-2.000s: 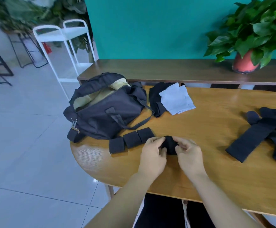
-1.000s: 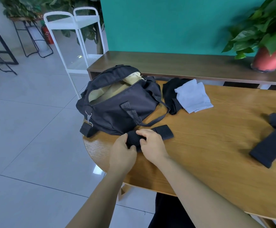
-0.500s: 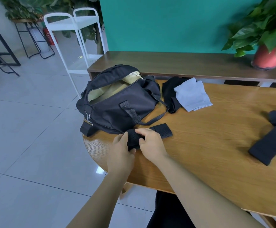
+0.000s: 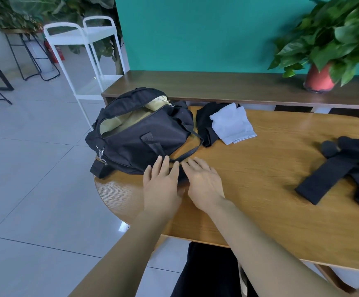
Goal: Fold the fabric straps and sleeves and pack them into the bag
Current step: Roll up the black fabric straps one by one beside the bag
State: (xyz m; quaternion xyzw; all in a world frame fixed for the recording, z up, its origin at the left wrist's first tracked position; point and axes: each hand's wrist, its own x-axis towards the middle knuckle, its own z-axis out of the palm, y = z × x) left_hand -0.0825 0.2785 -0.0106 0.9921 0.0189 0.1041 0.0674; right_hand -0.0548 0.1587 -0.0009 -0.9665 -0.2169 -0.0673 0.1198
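Office lounge, teal wall (image 4: 195,33), stools (image 4: 28,54) (tiled floor (image 4: 24,189))

Bag (image 4: 144,133): black, unzipped, pale yellow lining showing, lay at the left end of the desk (image 4: 259,168). White sleeve (image 4: 232,123): folded, lay on black fabric (image 4: 204,125) beside the bag. Black straps (image 4: 324,181): heaped unfolded, far right.

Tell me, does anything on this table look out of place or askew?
Nothing is spilled or damaged. The open black bag sits right at the rounded left end of the table and seems to overhang its edge a little.
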